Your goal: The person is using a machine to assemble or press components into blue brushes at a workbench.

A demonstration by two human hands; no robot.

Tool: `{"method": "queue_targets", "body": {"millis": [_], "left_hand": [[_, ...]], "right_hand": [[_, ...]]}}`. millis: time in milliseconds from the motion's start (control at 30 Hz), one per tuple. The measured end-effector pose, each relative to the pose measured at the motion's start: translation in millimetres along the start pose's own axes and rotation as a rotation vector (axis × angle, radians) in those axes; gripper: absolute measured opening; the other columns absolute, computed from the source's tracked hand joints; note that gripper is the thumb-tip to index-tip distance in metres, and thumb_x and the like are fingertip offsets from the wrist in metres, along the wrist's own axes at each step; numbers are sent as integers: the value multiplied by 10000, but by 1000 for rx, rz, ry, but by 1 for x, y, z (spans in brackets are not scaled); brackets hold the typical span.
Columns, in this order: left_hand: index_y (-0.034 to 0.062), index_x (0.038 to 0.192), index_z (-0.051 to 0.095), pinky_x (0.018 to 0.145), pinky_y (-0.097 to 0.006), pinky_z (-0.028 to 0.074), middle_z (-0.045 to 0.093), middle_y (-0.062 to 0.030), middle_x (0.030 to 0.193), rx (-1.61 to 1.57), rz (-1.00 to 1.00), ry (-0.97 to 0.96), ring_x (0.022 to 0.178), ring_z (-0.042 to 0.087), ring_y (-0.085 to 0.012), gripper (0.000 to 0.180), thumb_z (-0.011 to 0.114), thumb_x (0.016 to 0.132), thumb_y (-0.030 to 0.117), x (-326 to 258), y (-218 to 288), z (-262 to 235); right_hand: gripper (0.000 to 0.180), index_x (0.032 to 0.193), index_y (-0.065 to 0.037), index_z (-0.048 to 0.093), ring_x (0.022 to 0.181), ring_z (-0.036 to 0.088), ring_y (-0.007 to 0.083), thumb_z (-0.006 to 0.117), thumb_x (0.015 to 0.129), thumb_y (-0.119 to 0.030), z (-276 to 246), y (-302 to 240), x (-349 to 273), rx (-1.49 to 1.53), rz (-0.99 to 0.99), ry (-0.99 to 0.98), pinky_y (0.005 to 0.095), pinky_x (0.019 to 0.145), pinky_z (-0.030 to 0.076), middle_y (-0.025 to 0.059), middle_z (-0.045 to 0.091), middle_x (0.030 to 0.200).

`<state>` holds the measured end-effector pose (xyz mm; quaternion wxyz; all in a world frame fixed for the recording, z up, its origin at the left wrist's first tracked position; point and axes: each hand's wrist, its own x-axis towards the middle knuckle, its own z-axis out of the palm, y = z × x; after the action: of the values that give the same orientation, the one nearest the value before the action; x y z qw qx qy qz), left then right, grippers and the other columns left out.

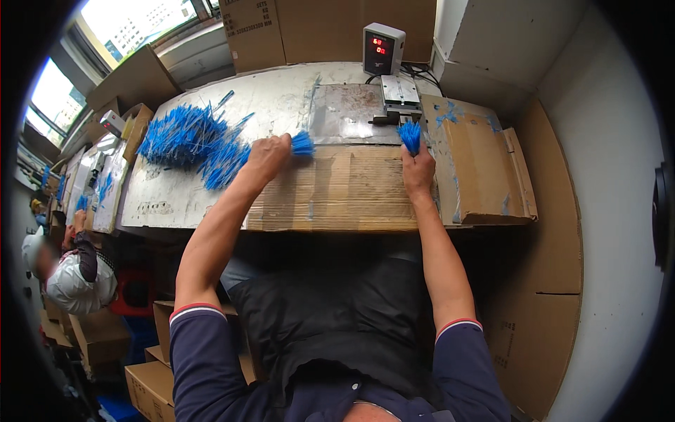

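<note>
1. Two small bunches of thin blue strips are in use. The left bunch [303, 144] pokes out of the left hand [267, 158]; the right bunch [409, 133] stands up out of the right hand [420, 171], just in front of one small machine [401, 91].
2. Both hands are closed, each around its own bunch.
3. The step looks like holding the right bunch up to the machine. I cannot tell if they touch. The next move seems to call for a snug, steady grip, so no strips slip out.
4. One big, messy pile of blue strips [183, 133] lies on the desk [271, 84], left of the left hand. There are too many strips to count.
5. One box with red lights [383, 49] stands behind the machine, one metal plate [344, 105] lies left of it, and one cardboard mat [337, 193] lies along the front.
6. One other person [77, 281] is far to the left.
</note>
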<state>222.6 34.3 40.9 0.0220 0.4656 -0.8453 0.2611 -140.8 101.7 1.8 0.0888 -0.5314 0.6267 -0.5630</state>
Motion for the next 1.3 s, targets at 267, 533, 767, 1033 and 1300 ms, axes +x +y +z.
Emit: {"method": "queue_targets", "body": {"millis": [267, 533, 767, 1033, 1300], "left_hand": [[68, 997, 556, 570, -450, 538, 633, -129, 735, -70, 74, -33, 641, 671, -318, 91, 502, 947, 16, -27, -18, -26], [67, 963, 548, 556, -419, 561, 669, -142, 754, 62, 159, -208, 646, 698, -314, 44, 544, 926, 45, -51, -19, -19], [51, 998, 546, 596, -445, 560, 670, -166, 814, -295, -152, 74, 686, 696, -351, 96, 494, 924, 20, -36, 15, -74], [23, 1106, 638, 663, -357, 487, 631, -134, 762, -1353, -431, -140, 681, 607, -207, 211, 570, 1021, 204, -31, 102, -73], [33, 1112, 640, 716, -440, 512, 678, -197, 808, -1414, -297, -179, 766, 677, -342, 229, 584, 990, 219, -17, 140, -76]], "right_hand": [[242, 966, -47, 667, 812, 684, 433, 685, 895, -277, 2, 4, -3, -33, 29, -33, 487, 705, 527, 220, 703, 837], [257, 963, -43, 667, 814, 690, 425, 676, 911, -294, 5, -6, -2, -40, 31, -41, 482, 704, 528, 211, 706, 834], [231, 951, -37, 667, 764, 686, 396, 696, 904, -262, -6, 7, 3, -9, 39, 8, 463, 688, 524, 190, 701, 795], [165, 877, -63, 669, 549, 519, 55, 708, 946, -209, 6, -71, -23, 570, 329, -117, 233, 503, 389, -20, 623, 691], [195, 915, -43, 656, 671, 662, 270, 710, 933, -230, 10, -119, -15, 304, 28, -48, 388, 641, 506, 103, 693, 769]]}}
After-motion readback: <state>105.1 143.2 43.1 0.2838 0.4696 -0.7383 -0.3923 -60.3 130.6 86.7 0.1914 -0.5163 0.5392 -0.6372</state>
